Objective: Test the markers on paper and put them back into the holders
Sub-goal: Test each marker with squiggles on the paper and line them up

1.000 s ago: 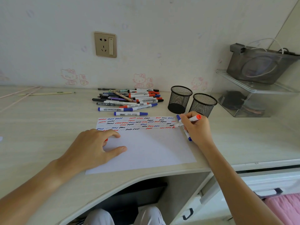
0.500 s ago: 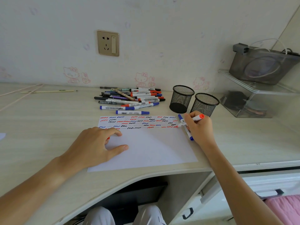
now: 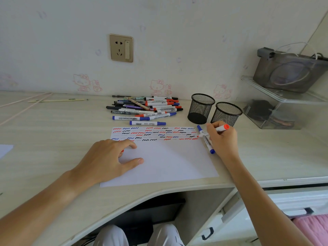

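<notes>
Red marker (image 3: 215, 130), gripped in the right hand (image 3: 221, 141), has ended its squiggle at the paper's (image 3: 168, 162) edge; left hand (image 3: 106, 160) presses flat; holders (image 3: 201, 108) next.

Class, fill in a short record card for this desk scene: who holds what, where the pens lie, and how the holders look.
Right hand: grips a red marker, tip on the paper
Left hand: rests on the paper, something small and red under the fingers
Blue marker: lies at the paper's right edge
Pen pile: on the desk behind the paper
Mesh holders: two, upright, no markers showing
</notes>
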